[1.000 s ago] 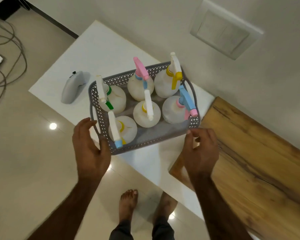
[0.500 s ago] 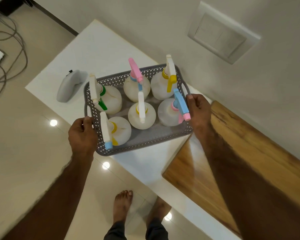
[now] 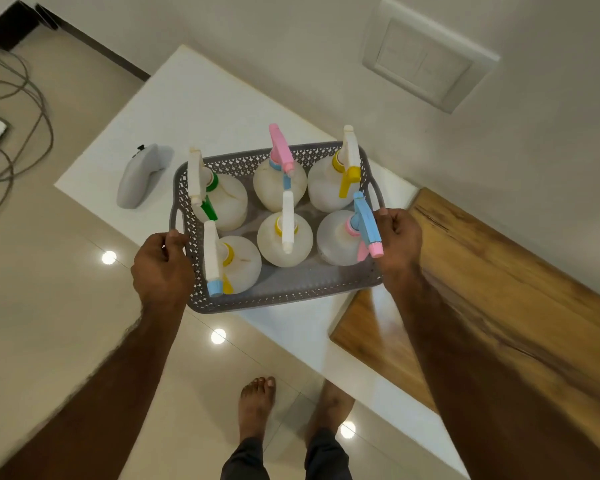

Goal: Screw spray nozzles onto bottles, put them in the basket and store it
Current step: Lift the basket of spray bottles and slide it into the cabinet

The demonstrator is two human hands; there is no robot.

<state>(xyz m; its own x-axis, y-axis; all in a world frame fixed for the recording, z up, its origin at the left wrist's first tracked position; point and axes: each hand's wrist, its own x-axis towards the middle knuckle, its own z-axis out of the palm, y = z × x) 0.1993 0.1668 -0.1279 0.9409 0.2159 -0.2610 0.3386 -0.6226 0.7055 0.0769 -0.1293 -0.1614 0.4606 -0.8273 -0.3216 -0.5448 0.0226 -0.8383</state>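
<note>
Grey perforated basket (image 3: 278, 299) sits mid-frame over the near corner of a white table (image 3: 201, 109), its front edge overhanging the table's edge above the floor; whether it rests on the surface or is lifted clear cannot be told. Left hand (image 3: 161, 268) wrapped around the basket's left rim at the handle, fingers curled over the edge. Right hand (image 3: 397, 237) gripping the right rim beside the right handle loop, fingers closed on the plastic. Six translucent white bottles stand upright inside, two rows of three, each with a spray nozzle fitted. Back row, left to right in the frame: bottle with white nozzle and green collar (image 3: 222, 202), bottle with pink nozzle (image 3: 279, 181), bottle with white nozzle and yellow trigger (image 3: 331, 185). Front row: bottle with white nozzle and blue tip (image 3: 239, 263), bottle with white nozzle and yellow collar (image 3: 284, 240), bottle with blue nozzle and pink tip (image 3: 336, 237), this last touching or just beside the right hand. Grey handheld controller (image 3: 136, 178) lies on the table left of the basket, apart from it. Wooden board (image 3: 499, 289) at right of frame, butting the table. Wall switch plate (image 3: 426, 57) upper right. Cables (image 3: 18, 98) on the floor upper left. Two bare feet at the bottom centre of the frame, on glossy tile.
</note>
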